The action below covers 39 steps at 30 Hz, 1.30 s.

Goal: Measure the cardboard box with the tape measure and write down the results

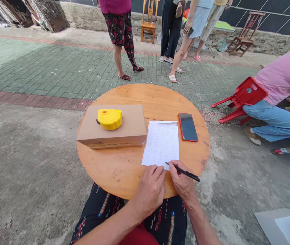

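Before you: one black pen [191, 175], at least one white printed sheet [161, 144], one red-edged phone [188, 127], one brown cardboard box [133, 124] bearing one yellow tape measure [109, 119]. Your right hand [183, 182] grips the pen, tip at the sheet; your left hand [150, 187], loosely open, touches its near edge. Round wooden table [155, 97], outdoor concrete [37, 177].

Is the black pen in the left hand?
No, the right hand holds the black pen, while the left hand rests at the near edge of the paper.

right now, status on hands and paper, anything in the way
Right hand holds pen over paper. Left hand at its near edge. Box, phone alongside, neither covering it.
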Available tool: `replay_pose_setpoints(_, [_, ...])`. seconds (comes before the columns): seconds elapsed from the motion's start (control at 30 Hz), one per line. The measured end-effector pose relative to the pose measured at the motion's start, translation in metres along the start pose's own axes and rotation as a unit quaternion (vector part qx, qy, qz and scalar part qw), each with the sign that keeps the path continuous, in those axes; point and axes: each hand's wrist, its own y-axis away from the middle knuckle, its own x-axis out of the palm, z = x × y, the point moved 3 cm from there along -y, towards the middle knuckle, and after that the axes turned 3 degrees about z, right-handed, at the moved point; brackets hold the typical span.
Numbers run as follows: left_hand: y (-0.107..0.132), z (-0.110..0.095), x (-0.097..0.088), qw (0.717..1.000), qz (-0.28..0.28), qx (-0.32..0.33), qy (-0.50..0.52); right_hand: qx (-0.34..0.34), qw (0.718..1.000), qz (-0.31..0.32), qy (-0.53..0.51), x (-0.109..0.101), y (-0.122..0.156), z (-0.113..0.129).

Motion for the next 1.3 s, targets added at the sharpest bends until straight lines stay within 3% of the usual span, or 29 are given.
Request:
replay_pose_setpoints(0.93, [-0.0011,0.0009,-0.0003,1.0,0.006,-0.007,0.015,-0.011,1.0,0.002,0.004,-0.0005,-0.0018,0.0015])
replay_pose_setpoints(1.3, [-0.0012,0.0004,-0.0015,1.0,0.009,0.001,0.002,0.044,0.996,-0.041,-0.065,-0.0022,0.0027,-0.0066])
